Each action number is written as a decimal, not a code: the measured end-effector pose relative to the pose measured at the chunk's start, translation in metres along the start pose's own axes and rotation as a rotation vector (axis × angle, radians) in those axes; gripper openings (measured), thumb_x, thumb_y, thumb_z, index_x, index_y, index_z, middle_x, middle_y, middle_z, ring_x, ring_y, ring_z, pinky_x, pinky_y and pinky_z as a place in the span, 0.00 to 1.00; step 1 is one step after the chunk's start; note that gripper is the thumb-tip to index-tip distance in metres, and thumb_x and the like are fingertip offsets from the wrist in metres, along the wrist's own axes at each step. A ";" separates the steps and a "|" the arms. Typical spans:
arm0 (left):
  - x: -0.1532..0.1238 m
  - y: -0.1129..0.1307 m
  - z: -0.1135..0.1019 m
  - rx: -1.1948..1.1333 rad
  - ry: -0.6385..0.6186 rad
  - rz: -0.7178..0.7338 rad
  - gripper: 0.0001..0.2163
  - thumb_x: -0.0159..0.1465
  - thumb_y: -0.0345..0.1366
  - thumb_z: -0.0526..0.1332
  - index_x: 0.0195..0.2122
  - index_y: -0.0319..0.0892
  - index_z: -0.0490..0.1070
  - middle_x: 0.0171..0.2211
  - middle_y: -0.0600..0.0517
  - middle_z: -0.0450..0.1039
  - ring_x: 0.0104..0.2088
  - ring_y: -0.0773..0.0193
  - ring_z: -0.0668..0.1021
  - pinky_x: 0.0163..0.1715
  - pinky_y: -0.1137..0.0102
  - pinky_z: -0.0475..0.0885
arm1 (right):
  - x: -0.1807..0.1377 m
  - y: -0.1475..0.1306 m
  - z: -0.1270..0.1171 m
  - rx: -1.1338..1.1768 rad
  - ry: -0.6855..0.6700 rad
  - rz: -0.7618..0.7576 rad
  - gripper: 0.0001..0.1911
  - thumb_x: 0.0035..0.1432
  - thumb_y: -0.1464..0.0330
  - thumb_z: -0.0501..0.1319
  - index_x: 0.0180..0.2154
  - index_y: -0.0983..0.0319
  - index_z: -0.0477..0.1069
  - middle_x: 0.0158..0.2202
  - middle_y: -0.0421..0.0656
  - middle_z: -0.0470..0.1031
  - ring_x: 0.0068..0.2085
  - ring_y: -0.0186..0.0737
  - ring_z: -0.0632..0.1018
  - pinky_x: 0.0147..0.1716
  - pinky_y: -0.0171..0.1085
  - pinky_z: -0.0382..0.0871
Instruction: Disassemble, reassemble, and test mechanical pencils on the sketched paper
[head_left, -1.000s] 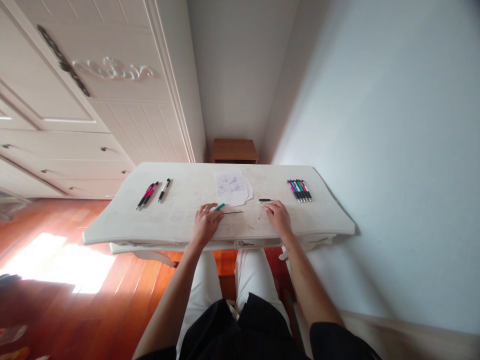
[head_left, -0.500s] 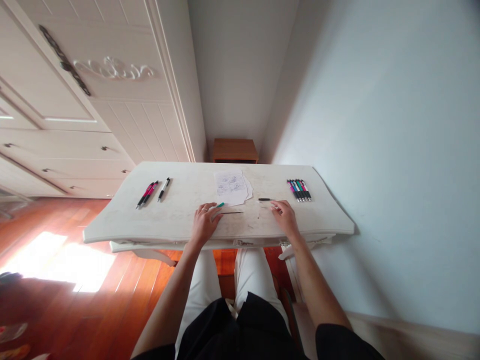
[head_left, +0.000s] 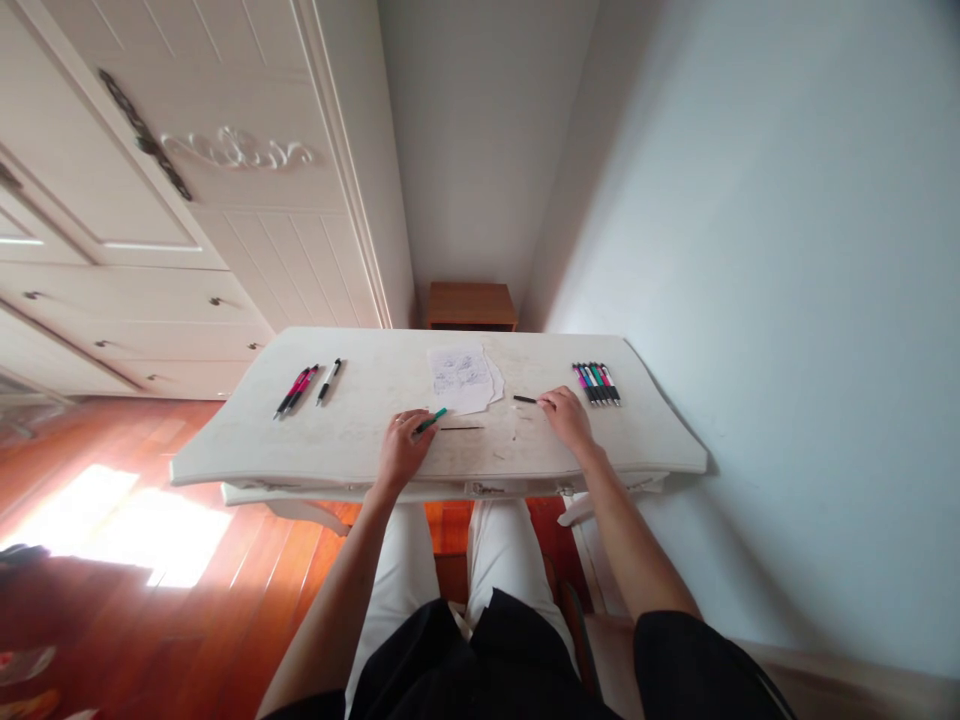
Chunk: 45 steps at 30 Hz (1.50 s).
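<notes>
Green pen barrel (head_left: 433,419) pinched in the left grip (head_left: 401,450), just beside a thin black refill (head_left: 461,428) on the table (head_left: 352,425); right grip (head_left: 570,420) slack, fingertips (head_left: 547,404) beside short black piece (head_left: 525,399).

A sheet of paper (head_left: 461,378) lies in the middle of the table (head_left: 360,440), three pens (head_left: 306,387) well to its left, a row of pens (head_left: 596,383) to its right. A thin rod (head_left: 461,428) lies just before the paper.
</notes>
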<state>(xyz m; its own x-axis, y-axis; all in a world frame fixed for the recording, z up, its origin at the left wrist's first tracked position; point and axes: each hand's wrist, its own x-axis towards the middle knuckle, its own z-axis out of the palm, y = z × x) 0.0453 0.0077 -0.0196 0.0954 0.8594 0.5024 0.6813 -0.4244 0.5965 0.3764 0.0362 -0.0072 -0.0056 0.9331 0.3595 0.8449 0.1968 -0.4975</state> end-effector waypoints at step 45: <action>-0.032 0.068 0.006 -0.307 0.010 0.180 0.08 0.64 0.34 0.60 0.43 0.45 0.75 0.34 0.48 0.75 0.37 0.60 0.76 0.39 0.63 0.72 | -0.075 -0.118 -0.007 0.526 -0.162 -0.124 0.14 0.65 0.60 0.52 0.33 0.60 0.71 0.31 0.43 0.74 0.34 0.38 0.74 0.35 0.34 0.66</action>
<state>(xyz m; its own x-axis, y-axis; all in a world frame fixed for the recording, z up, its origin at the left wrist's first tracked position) 0.0928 -0.0469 0.0005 0.1865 0.7606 0.6218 0.4042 -0.6363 0.6571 0.2814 -0.0591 0.0303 -0.2053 0.9195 0.3352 0.4524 0.3929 -0.8006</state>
